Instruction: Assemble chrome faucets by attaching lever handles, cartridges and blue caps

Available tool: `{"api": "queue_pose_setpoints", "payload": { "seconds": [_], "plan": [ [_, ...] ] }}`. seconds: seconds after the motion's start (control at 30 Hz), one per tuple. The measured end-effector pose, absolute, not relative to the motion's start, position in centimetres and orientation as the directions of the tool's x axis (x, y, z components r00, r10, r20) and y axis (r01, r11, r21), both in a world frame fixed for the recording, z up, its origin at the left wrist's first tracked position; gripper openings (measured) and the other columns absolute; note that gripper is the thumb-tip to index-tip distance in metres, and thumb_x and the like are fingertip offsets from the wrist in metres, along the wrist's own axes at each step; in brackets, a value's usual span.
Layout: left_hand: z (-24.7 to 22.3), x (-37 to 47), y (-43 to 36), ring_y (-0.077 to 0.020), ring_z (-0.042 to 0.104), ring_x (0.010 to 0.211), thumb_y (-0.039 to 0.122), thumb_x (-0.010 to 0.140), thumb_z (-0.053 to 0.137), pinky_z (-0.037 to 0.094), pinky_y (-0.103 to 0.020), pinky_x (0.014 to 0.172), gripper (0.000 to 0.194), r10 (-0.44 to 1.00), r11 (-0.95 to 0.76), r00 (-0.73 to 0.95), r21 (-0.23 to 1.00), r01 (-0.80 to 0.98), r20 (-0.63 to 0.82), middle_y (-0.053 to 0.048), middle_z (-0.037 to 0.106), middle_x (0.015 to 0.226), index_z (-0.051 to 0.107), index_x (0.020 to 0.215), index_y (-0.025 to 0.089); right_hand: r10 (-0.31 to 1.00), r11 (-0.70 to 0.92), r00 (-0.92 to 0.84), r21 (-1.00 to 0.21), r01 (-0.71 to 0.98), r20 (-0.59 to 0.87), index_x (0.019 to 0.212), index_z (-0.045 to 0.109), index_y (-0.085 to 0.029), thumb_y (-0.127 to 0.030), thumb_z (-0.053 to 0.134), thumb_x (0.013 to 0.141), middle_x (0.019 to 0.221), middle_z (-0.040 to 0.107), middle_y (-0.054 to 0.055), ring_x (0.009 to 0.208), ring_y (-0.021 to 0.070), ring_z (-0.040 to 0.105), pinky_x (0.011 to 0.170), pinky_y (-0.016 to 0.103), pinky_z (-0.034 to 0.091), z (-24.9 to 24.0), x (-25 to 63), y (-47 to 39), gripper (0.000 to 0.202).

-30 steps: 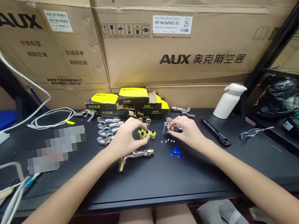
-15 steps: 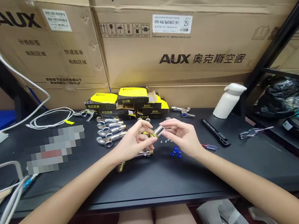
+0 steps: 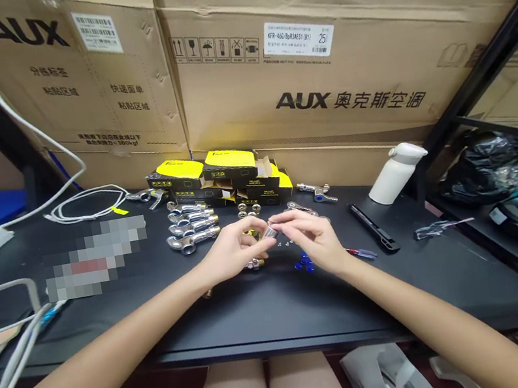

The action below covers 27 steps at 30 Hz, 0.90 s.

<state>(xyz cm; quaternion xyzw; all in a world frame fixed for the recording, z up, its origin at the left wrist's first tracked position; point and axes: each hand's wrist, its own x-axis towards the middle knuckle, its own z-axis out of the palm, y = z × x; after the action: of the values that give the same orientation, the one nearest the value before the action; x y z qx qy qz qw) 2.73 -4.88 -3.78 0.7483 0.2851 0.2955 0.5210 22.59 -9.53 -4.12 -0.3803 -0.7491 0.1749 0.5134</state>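
My left hand (image 3: pixel 235 251) is closed round a small chrome cylindrical fitting (image 3: pixel 270 232), most of it hidden by the fingers. My right hand (image 3: pixel 315 239) pinches at the fitting's upper right end; whether a separate small part is between those fingertips I cannot make out. Below the hands, blue plastic caps (image 3: pixel 304 263) lie on the black table beside several tiny pale pieces. A brass-ended chrome tap part (image 3: pixel 255 263) shows partly under my left hand. Left of the hands, chrome taps (image 3: pixel 193 239) lie in a stack of rows.
Black-and-yellow boxes (image 3: pixel 229 164) are piled at the back against large cartons (image 3: pixel 326 123). To the right are a lever tap (image 3: pixel 319 193), a screwdriver (image 3: pixel 362 253), a black cutter-like tool (image 3: pixel 373 228) and a white bottle (image 3: pixel 395 175). White cables (image 3: pixel 87 206) lie at the left.
The chrome fitting has turned and sits deeper in my left hand, so less of it shows. My right hand has shifted slightly left, its fingertips now at the fitting's end.
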Motion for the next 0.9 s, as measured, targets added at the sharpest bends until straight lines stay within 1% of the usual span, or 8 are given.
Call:
{"api": "queue_pose_setpoints", "payload": {
  "seconds": [0.07, 0.13, 0.23, 0.33, 0.47, 0.6, 0.77, 0.9],
  "plan": [
    [-3.7, 2.7, -4.6, -0.022, 0.072, 0.075, 0.042, 0.081, 0.065, 0.055, -0.028, 0.06, 0.034, 0.755, -0.293, 0.634, 0.951, 0.101, 0.166, -0.002, 0.066, 0.08, 0.052, 0.101, 0.018, 0.782, 0.598, -0.146, -0.665, 0.447, 0.606, 0.106, 0.069, -0.024, -0.026, 0.044, 0.096, 0.111, 0.068, 0.004, 0.109, 0.0197, 0.06, 0.097, 0.039, 0.047, -4.1, 23.4, -9.0, 0.027],
    [-3.7, 2.7, -4.4, -0.0213, 0.072, 0.078, 0.041, 0.081, 0.065, 0.055, -0.028, 0.064, 0.034, 0.774, -0.3, 0.6, 0.952, 0.065, 0.203, -0.003, 0.065, 0.089, 0.05, 0.102, 0.019, 0.795, 0.546, -0.127, -0.609, 0.575, 0.593, 0.108, 0.066, -0.022, -0.025, 0.043, 0.096, 0.11, 0.068, 0.005, 0.107, 0.0197, 0.06, 0.095, 0.038, 0.047, -4.2, 24.3, -8.5, 0.026],
    [-3.8, 2.7, -4.1, -0.0179, 0.07, 0.084, 0.035, 0.081, 0.066, 0.054, -0.032, 0.079, 0.031, 0.786, -0.299, 0.559, 0.954, -0.027, 0.263, -0.002, 0.061, 0.097, 0.046, 0.1, 0.02, 0.804, 0.52, -0.221, -0.473, 0.711, 0.551, 0.092, 0.069, -0.02, -0.028, 0.061, 0.086, 0.096, 0.068, 0.006, 0.095, 0.0221, 0.06, 0.088, 0.039, 0.047, -4.5, 25.2, -8.1, 0.012],
    [-3.9, 2.8, -4.2, -0.0165, 0.068, 0.089, 0.029, 0.081, 0.067, 0.052, -0.033, 0.085, 0.031, 0.789, -0.306, 0.534, 0.948, -0.087, 0.304, -0.002, 0.059, 0.101, 0.043, 0.099, 0.021, 0.806, 0.555, -0.341, -0.417, 0.72, 0.485, 0.081, 0.07, -0.019, -0.027, 0.072, 0.077, 0.085, 0.067, 0.005, 0.086, 0.0225, 0.06, 0.085, 0.041, 0.046, -5.1, 25.2, -7.9, 0.009],
    [-3.8, 2.8, -4.3, -0.0161, 0.066, 0.092, 0.025, 0.08, 0.068, 0.051, -0.033, 0.088, 0.031, 0.771, -0.345, 0.538, 0.934, -0.096, 0.34, -0.001, 0.059, 0.101, 0.044, 0.098, 0.021, 0.792, 0.591, -0.421, -0.383, 0.71, 0.443, 0.083, 0.071, -0.018, -0.021, 0.069, 0.081, 0.083, 0.067, 0.007, 0.084, 0.0219, 0.059, 0.081, 0.04, 0.046, -5.9, 24.6, -7.7, 0.005],
    [-3.7, 2.7, -4.4, -0.0158, 0.064, 0.092, 0.026, 0.079, 0.069, 0.052, -0.032, 0.087, 0.031, 0.761, -0.392, 0.537, 0.918, -0.067, 0.364, -0.002, 0.058, 0.1, 0.047, 0.1, 0.02, 0.767, 0.626, -0.44, -0.391, 0.675, 0.468, 0.081, 0.07, -0.018, -0.016, 0.065, 0.082, 0.081, 0.068, 0.005, 0.081, 0.0204, 0.061, 0.081, 0.038, 0.047, -5.9, 24.2, -7.7, 0.005],
    [-3.5, 2.5, -4.6, -0.0184, 0.064, 0.096, 0.032, 0.082, 0.066, 0.054, -0.029, 0.079, 0.039, 0.751, -0.384, 0.578, 0.923, -0.014, 0.321, -0.007, 0.06, 0.113, 0.051, 0.116, 0.021, 0.754, 0.6, -0.254, -0.479, 0.64, 0.605, 0.091, 0.069, -0.02, -0.018, 0.058, 0.087, 0.088, 0.072, 0.004, 0.08, 0.0183, 0.066, 0.078, 0.034, 0.051, -5.0, 24.0, -8.4, 0.011],
    [-3.3, 2.5, -4.8, -0.0209, 0.066, 0.091, 0.037, 0.082, 0.064, 0.055, -0.026, 0.066, 0.049, 0.76, -0.366, 0.586, 0.93, 0.03, 0.28, -0.009, 0.064, 0.109, 0.051, 0.127, 0.021, 0.72, 0.583, -0.069, -0.548, 0.6, 0.69, 0.094, 0.069, -0.02, -0.024, 0.057, 0.088, 0.091, 0.072, 0.004, 0.087, 0.0193, 0.067, 0.084, 0.035, 0.053, -4.3, 24.0, -8.9, 0.013]
  ]
}}
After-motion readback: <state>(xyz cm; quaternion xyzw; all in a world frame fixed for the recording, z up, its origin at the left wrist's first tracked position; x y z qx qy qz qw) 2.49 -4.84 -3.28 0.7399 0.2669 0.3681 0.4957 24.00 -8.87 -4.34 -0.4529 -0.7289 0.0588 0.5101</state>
